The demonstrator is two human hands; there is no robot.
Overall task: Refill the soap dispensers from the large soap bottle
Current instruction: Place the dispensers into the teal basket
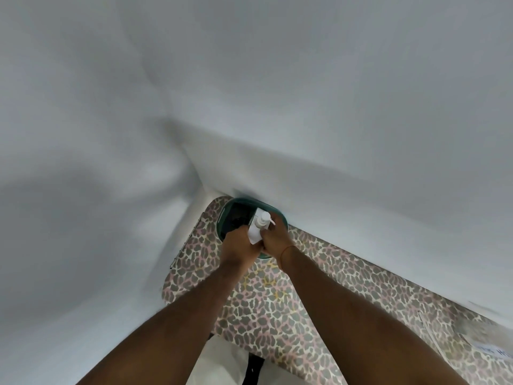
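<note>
No text can be read with any certainty. A sheet of paper (497,351) at the right edge of the leopard-print table (277,315) carries a few dark printed letters, but they are upside down, blurred and cut off by the frame. The white pump bottle (256,227) held over the green tub (226,208) shows no legible label or brand.
</note>
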